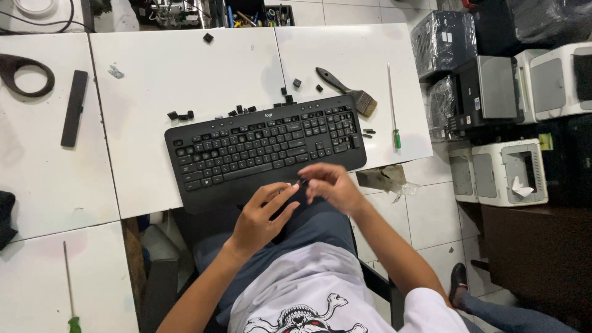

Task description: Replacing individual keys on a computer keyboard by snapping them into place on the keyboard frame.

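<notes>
Perhaps a black keycap (301, 182) between fingers (310, 183)

Black keyboard (265, 148) on my white table (185, 80)

I see loose black keycaps (180, 115) far left, a green-handled screwdriver (394, 135) right, grey trousers (320, 228), and a white shirt (320, 290) with a skull print.

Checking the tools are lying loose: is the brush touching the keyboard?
Apart. The head view shows bare white table between the brush bristles and the keyboard top right corner.
</notes>
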